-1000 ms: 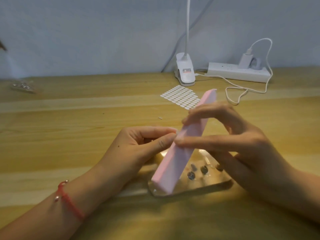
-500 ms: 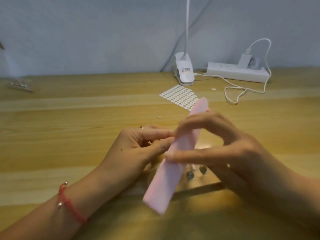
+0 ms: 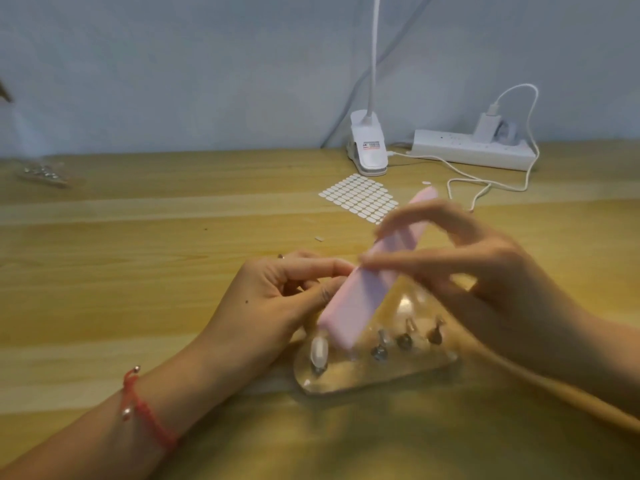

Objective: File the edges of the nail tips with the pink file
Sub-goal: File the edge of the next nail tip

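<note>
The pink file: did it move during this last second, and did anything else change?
The pink file, gripped by the right hand, slid toward the person, then back up and away: one filing stroke. Nothing was taken or let go. The left hand kept its fingertips at the file's side; the clear stand, sticker sheet and lamp clip stayed put.

Head view, down onto table [image 3: 138, 271]
</note>
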A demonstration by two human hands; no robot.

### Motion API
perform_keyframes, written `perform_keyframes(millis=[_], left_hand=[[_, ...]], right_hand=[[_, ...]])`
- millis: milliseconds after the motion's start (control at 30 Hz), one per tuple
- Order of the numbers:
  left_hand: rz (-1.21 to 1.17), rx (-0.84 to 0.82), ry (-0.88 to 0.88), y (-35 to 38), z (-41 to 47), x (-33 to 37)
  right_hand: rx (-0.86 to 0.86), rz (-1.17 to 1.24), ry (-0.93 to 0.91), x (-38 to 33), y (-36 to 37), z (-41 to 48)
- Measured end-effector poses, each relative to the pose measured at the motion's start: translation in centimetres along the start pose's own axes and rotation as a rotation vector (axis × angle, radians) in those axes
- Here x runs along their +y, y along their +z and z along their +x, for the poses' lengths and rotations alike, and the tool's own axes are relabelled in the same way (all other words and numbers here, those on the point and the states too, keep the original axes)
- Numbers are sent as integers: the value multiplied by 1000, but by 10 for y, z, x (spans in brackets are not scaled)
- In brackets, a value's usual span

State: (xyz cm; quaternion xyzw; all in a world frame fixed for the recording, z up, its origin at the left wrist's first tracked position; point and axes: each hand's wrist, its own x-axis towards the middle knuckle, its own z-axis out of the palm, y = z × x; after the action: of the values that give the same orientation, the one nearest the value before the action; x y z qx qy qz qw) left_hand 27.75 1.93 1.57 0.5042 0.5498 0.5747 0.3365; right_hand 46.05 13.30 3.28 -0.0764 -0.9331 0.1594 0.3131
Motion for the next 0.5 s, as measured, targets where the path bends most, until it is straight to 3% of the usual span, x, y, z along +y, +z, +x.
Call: perform_keyframes(millis=[100,233,367,500], left_hand=[[-2,-7,2,1,0,-1],[18,-10,7,-1,0,-1],[19,-16,0,-1,0,-2],[44,-11,18,-3,-1,2]], right_hand=[[-47,-27,-122,-10,9,-3],[20,-27,32,2,-3,2],[-11,-72,-134,-7,11,-3],[231,-106,143,46,-16,1]])
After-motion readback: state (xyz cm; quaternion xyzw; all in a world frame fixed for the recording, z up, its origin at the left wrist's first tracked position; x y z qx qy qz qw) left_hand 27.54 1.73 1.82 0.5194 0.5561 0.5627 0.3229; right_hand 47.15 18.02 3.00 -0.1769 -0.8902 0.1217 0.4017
